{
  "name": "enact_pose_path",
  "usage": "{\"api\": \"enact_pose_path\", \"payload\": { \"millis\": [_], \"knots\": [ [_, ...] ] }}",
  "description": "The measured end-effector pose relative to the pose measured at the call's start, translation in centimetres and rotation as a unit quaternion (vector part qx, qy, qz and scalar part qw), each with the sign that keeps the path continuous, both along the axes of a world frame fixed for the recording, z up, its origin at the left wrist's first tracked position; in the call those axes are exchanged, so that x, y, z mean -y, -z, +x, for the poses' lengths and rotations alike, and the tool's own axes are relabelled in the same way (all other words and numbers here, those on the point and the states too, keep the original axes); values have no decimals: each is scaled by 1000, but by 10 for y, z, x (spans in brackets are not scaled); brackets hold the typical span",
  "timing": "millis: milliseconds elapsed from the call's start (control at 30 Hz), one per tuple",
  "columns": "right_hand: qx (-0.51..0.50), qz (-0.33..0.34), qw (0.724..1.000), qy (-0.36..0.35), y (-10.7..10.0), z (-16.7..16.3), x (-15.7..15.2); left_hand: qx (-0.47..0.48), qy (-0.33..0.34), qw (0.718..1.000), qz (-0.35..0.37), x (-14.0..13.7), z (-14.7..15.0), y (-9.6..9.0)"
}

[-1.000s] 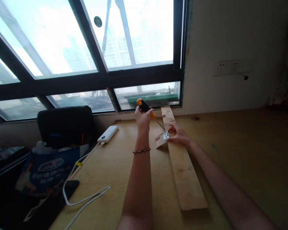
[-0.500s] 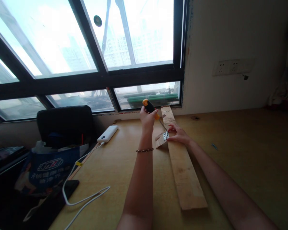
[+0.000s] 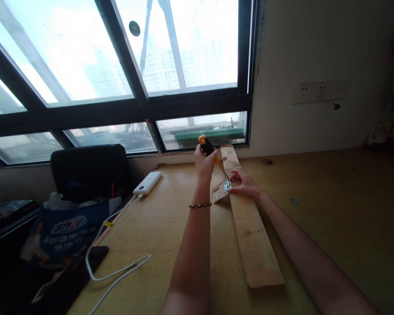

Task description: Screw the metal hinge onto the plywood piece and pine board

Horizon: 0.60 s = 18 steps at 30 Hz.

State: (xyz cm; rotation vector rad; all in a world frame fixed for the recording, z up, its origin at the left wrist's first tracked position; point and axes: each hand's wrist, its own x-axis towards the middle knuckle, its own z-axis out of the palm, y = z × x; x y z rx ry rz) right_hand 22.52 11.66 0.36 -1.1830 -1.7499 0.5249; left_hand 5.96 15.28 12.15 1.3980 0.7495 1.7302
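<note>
A screwdriver [image 3: 207,145] with a black and orange handle is wrapped in my left hand [image 3: 204,165], closed. Its shaft slants down to the right, with the tip at a small silver hinge [image 3: 227,187]. One leaf of that hinge lies on a short wooden piece [image 3: 218,193], which sits at an angle against a long wooden board [image 3: 254,245]. My right hand [image 3: 246,185] is closed at the hinge, thumb and forefinger at its right edge beside the screwdriver tip. Any screw under the tip is too small to make out.
Loose screws [image 3: 293,201] lie on the table [image 3: 335,236] to the right. A white power bank [image 3: 147,183] with a white cable [image 3: 124,268] rests on the left side. Beyond the table's left edge are a black chair [image 3: 88,168] and a blue bag [image 3: 68,232]. The window [image 3: 190,48] is behind.
My left hand and the screwdriver handle have shifted slightly to the right and tilted a little. The tip stays at the hinge, and my right hand holds its place.
</note>
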Motion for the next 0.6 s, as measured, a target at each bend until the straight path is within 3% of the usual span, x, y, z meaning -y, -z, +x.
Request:
{"api": "enact_pose_path", "payload": {
  "millis": [167,400,600],
  "knots": [
    [3,2,1000,4,1,1,-1,-12,36,999,1,0,-1,-3],
    [-3,-1,1000,0,0,0,-1,-60,138,988,33,13,4,-10],
    [-13,2,1000,-9,-3,-2,2,-75,158,984,33,17,14,-7]
  ]
}}
